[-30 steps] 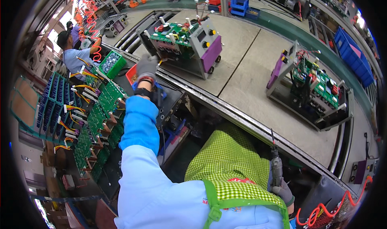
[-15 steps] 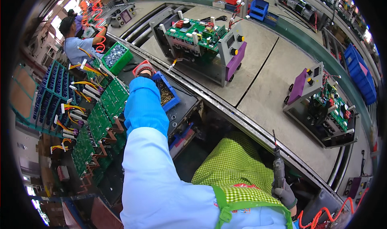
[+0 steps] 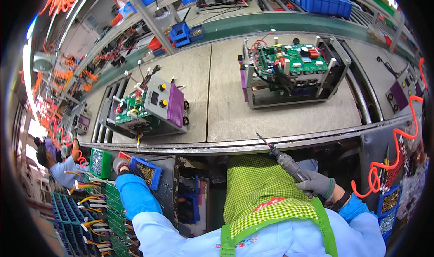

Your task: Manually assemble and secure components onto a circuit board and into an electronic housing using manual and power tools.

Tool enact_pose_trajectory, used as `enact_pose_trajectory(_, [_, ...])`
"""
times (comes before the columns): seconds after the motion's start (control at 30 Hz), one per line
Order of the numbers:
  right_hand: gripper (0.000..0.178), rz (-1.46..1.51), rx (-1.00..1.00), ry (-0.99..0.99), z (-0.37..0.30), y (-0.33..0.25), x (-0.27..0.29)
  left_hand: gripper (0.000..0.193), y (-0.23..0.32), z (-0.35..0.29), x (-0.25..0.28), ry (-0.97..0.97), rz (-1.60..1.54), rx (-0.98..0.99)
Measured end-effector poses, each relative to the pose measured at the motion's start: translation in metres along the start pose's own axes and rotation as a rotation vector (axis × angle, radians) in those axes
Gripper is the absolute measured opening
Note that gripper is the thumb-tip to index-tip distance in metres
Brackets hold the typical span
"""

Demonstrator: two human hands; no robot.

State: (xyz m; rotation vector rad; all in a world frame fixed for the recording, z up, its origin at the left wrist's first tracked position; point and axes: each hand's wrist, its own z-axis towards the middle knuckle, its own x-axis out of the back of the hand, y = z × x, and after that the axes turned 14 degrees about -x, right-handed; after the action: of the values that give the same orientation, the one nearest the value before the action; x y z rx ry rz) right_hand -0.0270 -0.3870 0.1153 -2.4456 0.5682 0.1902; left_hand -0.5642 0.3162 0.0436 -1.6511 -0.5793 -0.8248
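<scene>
1. Okay, landmark first: the blue bin (image 3: 158, 178) with the brass-coloured bits in it. Every place below goes off that.
2. The left hand (image 3: 120, 163) is just left of the blue bin, at the red bin (image 3: 125, 155). Wrist and sleeve block the fingers, so I can't tell how open they are or whether they've got anything.
3. The right hand (image 3: 318, 183), in a grey glove, is well to the right of the blue bin, fingers wrapped around a power screwdriver (image 3: 290, 165). The tool slants back toward the blue bin's side, tip away from the body.
4. Doing this well: it looks like a reach for small parts, so I'd pinch lightly, lift straight up, and mind the blue sleeve (image 3: 138, 196) doesn't drag over the blue bin. I'd also hold the power screwdriver snug, tip off the checked apron (image 3: 266, 184).
5. Surface: a grey tabletop (image 3: 271, 126) runs beyond the blue bin. A purple-panelled chassis (image 3: 158, 101) stands straight beyond it, another open chassis (image 3: 296, 76) far off to the right.
6. Room: green bin (image 3: 107, 164) left of the blue bin, circuit boards (image 3: 115, 205) nearer the body, co-worker (image 3: 68, 168) further left, coiled hose (image 3: 373, 175) far right.
</scene>
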Motion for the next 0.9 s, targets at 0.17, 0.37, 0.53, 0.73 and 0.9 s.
enact_pose_trajectory(0.17, [0.036,0.010,0.019,0.000,-0.009,0.013,0.016,0.026,0.003,-0.030,0.080,0.427,-0.461,0.144])
enact_pose_trajectory(0.37, [0.038,0.015,0.097,-0.029,-0.012,0.007,0.021,0.026,0.084,-0.141,0.269,0.994,-1.866,-0.366])
enact_pose_trajectory(0.53, [0.047,-0.040,0.186,-0.027,-0.017,-0.009,0.011,0.027,0.259,-0.251,0.344,0.252,-2.273,-0.774])
enact_pose_trajectory(0.73, [0.048,-0.033,0.220,-0.064,-0.032,-0.015,0.007,0.034,0.365,-0.296,0.365,-0.803,-2.919,-0.668])
enact_pose_trajectory(0.9, [0.051,-0.081,0.231,0.015,-0.029,-0.009,0.011,0.030,0.392,-0.310,0.371,-0.897,-2.954,-0.830])
